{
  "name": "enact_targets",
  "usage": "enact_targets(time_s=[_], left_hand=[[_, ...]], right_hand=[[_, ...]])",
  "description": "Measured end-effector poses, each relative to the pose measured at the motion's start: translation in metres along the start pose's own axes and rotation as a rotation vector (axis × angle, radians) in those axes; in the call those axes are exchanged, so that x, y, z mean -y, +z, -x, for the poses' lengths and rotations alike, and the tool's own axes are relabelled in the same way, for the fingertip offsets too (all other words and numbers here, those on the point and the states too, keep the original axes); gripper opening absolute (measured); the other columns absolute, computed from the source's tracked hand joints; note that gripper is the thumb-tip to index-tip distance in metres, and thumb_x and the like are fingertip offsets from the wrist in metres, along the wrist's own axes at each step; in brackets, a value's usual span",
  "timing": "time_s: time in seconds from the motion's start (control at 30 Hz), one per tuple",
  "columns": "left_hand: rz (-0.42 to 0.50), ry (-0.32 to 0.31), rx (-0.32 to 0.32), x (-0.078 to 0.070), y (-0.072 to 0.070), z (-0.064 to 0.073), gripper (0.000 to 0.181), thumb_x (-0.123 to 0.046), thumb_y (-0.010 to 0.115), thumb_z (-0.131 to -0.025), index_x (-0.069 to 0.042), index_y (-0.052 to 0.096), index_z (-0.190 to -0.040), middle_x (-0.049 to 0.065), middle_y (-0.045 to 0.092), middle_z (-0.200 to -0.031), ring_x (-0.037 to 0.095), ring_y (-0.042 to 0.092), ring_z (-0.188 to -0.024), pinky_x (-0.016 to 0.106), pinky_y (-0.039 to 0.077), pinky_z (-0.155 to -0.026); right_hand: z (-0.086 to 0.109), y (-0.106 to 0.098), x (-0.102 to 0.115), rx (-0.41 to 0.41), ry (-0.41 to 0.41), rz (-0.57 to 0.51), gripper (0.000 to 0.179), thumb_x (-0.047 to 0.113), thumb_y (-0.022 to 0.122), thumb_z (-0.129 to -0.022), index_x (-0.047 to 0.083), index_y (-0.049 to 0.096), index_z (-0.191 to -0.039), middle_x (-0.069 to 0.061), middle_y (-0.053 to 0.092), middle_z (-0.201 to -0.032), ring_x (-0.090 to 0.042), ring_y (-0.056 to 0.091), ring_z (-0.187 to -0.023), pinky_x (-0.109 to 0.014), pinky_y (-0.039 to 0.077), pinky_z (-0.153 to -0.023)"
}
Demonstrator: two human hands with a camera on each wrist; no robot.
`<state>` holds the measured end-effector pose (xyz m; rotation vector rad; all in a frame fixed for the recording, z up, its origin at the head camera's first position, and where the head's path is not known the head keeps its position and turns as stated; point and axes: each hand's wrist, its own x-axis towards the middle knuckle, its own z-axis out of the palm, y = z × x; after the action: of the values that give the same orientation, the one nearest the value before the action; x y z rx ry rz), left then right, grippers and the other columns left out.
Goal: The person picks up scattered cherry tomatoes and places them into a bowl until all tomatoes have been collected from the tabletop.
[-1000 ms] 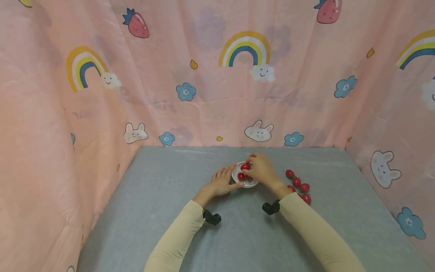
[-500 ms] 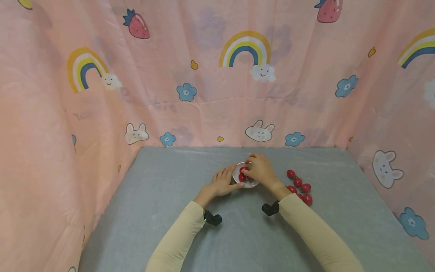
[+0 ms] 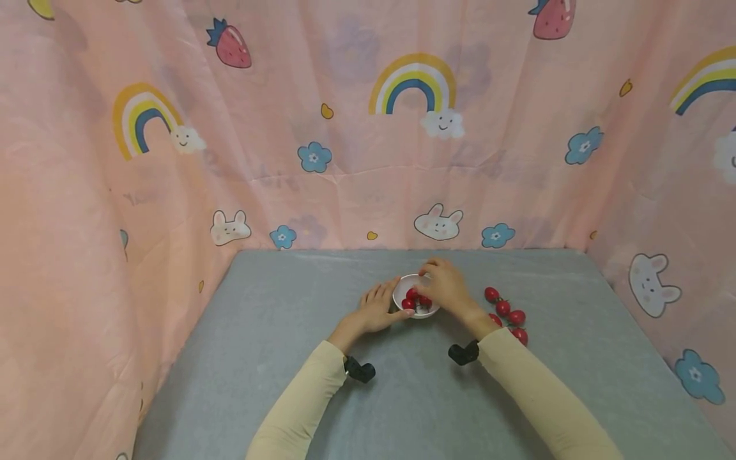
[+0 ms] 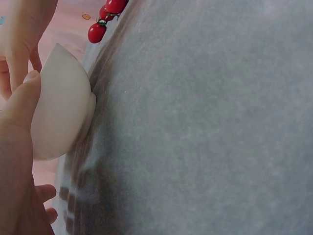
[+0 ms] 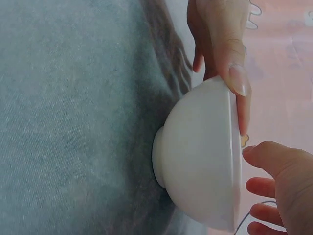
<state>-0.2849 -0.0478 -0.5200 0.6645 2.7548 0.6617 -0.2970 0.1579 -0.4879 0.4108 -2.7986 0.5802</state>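
Observation:
A white bowl [image 3: 405, 282] stands on the table with several cherry tomatoes [image 3: 409, 303] in it. My left hand [image 3: 376, 310] holds its left side, the thumb at the near rim and a finger along the far side. In the right wrist view, the left thumb [image 5: 238, 78] lies over the rim of the bowl [image 5: 200, 152]. Above the bowl's right side is my right hand [image 3: 448, 287], its fingers loosely spread with nothing seen between them. The right wrist view shows that right hand [image 5: 293, 188] just off the rim; the bowl's inside is hidden there.
More cherry tomatoes [image 3: 516, 317] lie on the grey table [image 3: 276, 358] right of the bowl, partly hidden by the right forearm. They also show in the left wrist view, with green stems on the tomatoes [image 4: 97, 33]. A pink patterned curtain [image 3: 345, 191] surrounds the table.
The right fingers have let go of a cherry tomato in the bowl and risen slightly up and to the right. More of the tomatoes inside now show. The left hand keeps its place.

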Motion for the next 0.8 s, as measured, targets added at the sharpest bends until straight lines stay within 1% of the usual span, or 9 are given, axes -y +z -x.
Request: enact_targets(time_s=[0.23,0.33,0.57,0.8], left_hand=[[0.011,-0.004,0.003,0.001,0.000,0.000,0.091,-0.071,0.045,-0.093,-0.028,0.002,-0.161,0.006,0.020,-0.167,0.034,0.015,-0.155,0.057,0.017,-0.121],[0.013,-0.003,0.007,0.001,0.001,-0.001,0.092,-0.072,0.045,-0.092,-0.029,0.001,-0.161,0.006,0.020,-0.167,0.034,0.015,-0.155,0.057,0.015,-0.122],[0.014,-0.005,0.010,0.002,0.003,-0.003,0.094,-0.074,0.044,-0.091,-0.029,0.000,-0.161,0.005,0.018,-0.168,0.034,0.013,-0.155,0.058,0.014,-0.122],[0.007,0.013,0.001,0.003,0.003,-0.003,0.091,-0.070,0.045,-0.093,-0.026,0.003,-0.161,0.004,0.017,-0.168,0.035,0.015,-0.155,0.058,0.015,-0.121]], right_hand=[[0.005,-0.007,-0.010,-0.017,0.005,-0.060,0.032,0.028,0.077,-0.084,0.003,0.073,-0.104,-0.021,0.064,-0.124,-0.040,0.058,-0.117,-0.059,0.046,-0.100],[0.008,-0.012,-0.015,-0.006,0.004,-0.047,0.033,0.028,0.076,-0.085,0.002,0.073,-0.105,-0.022,0.063,-0.125,-0.041,0.057,-0.118,-0.059,0.046,-0.100],[0.021,-0.029,-0.027,0.025,0.033,-0.020,0.035,0.029,0.075,-0.086,0.003,0.072,-0.109,-0.021,0.062,-0.128,-0.041,0.057,-0.120,-0.058,0.048,-0.098],[0.037,-0.035,-0.051,0.005,0.027,-0.024,0.034,0.028,0.077,-0.085,0.002,0.072,-0.106,-0.020,0.063,-0.122,-0.039,0.056,-0.117,-0.057,0.046,-0.100]])
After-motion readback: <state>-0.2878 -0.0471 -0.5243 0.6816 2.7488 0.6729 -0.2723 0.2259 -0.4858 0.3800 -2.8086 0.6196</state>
